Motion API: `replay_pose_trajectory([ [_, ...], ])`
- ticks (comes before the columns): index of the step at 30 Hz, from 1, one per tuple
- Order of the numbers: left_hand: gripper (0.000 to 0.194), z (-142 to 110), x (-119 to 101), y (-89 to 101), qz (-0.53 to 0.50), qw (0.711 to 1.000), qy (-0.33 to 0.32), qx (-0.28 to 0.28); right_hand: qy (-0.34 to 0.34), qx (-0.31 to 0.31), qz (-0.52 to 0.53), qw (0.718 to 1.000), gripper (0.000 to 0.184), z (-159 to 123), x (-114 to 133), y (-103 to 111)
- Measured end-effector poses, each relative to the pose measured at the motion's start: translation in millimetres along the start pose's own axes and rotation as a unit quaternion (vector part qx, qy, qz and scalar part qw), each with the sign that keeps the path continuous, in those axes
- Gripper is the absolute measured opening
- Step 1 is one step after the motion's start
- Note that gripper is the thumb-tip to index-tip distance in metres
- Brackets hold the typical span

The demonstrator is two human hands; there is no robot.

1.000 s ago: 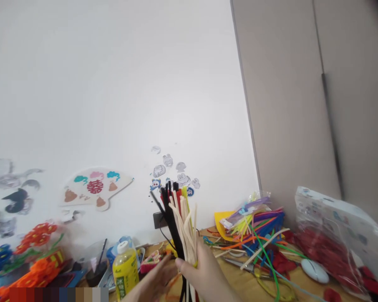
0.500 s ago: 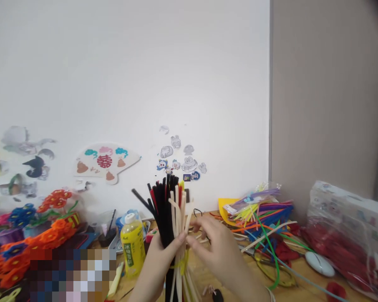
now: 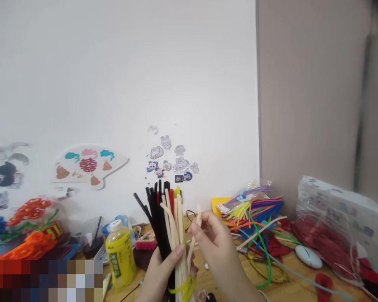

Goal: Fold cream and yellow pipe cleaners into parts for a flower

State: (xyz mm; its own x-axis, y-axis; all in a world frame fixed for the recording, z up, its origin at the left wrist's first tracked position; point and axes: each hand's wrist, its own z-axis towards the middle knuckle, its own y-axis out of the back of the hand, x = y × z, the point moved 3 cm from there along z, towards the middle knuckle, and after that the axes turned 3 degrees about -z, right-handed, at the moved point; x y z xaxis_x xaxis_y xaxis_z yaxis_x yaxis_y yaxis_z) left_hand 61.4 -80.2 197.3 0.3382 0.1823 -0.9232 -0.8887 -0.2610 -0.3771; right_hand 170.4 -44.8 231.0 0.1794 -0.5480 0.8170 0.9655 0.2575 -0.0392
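Observation:
My left hand [image 3: 160, 268] is wrapped around an upright bundle of pipe cleaners [image 3: 161, 228], its thumb across the front. Black stems make up the left side; cream stems [image 3: 174, 228] are at the right front, with some red and yellow tips behind. Lower down, a yellow strip [image 3: 187, 289] loops around the bundle. To the right, my right hand [image 3: 216, 243] is closed in a pinch on one cream pipe cleaner [image 3: 199, 218], bent away from the others. The lower ends run out of the picture.
A yellow drink bottle [image 3: 121, 256] stands left of my hands, beyond it orange pipe-cleaner flowers [image 3: 34, 247]. On the right are a heap of coloured pipe cleaners [image 3: 258, 214], yellow-handled scissors [image 3: 267, 270], a white mouse [image 3: 308, 256] and a clear bag with red material [image 3: 327, 239].
My right hand has closed on a cream pipe cleaner and drawn its top rightward, away from the bundle. The bundle sits slightly lower in view. The camera has turned a little right.

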Motion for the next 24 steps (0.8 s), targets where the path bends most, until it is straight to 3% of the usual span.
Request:
replay_pose_trajectory([
  [6, 0.04, -2.9, 0.8, -0.3, 0.002, 1.0, 0.016, -0.002, -0.047, 0.037, 0.218, 0.974, 0.03, 0.4, -3.0, -6.3],
  [12, 0.039, -1.4, 3.2, -0.4, 0.07, 0.997, -0.008, 0.033, -0.022, -0.047, 0.096, 0.994, 0.03, -1.3, -2.2, -2.9],
  [16, 0.04, -1.5, 3.3, -0.9, 0.077, 0.996, 0.004, 0.045, -0.011, -0.05, 0.056, 0.997, 0.021, -1.3, -1.9, -2.0],
  [21, 0.044, -4.1, 0.8, -3.0, 0.048, 0.998, -0.003, 0.028, -0.02, -0.06, 0.051, 0.997, 0.021, -2.7, -0.5, 0.0],
  [24, 0.045, -5.8, -1.2, -3.4, 0.024, 1.0, -0.004, 0.011, -0.03, -0.03, 0.132, 0.99, 0.039, -1.3, 1.3, 1.1],
])
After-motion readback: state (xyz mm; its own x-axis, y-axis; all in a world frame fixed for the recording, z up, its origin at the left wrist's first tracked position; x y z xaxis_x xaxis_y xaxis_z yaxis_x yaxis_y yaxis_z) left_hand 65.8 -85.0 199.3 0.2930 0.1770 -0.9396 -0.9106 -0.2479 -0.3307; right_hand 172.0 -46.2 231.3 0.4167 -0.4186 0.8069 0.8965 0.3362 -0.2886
